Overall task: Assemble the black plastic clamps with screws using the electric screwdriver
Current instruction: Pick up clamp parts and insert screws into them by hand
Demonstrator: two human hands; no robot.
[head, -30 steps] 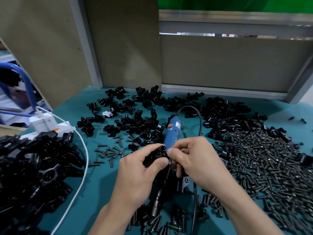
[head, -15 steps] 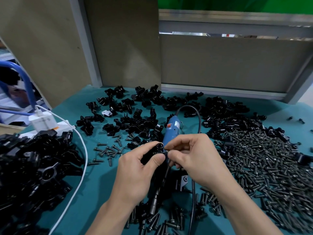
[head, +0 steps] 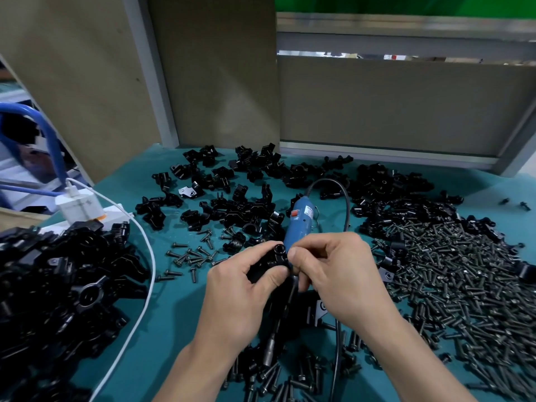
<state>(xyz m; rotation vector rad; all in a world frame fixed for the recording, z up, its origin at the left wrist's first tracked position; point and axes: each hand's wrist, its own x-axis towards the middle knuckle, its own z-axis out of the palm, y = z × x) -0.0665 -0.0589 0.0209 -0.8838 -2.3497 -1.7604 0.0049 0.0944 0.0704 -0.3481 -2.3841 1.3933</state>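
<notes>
1. Both hands are together, low over the middle of the teal tabletop.
2. The left hand grips a small black plastic clamp, thumb in front and fingers curled round the back. A round hole shows at its top end.
3. The right hand pinches the clamp's 3 o'clock edge with thumb and forefinger. Can't tell if there's anything between those fingertips.
4. The blue electric screwdriver lies at 12 o'clock from the hands and runs underneath them, with its metal tip poking out toward 6.
5. There's a big heap of dark metal screws at 3 o'clock, and loose black clamp parts scattered from 10 to 1. A pile of black clamps sits at 9.
6. A white plug block is at 10 o'clock, its white cable curving down toward 7.
</notes>
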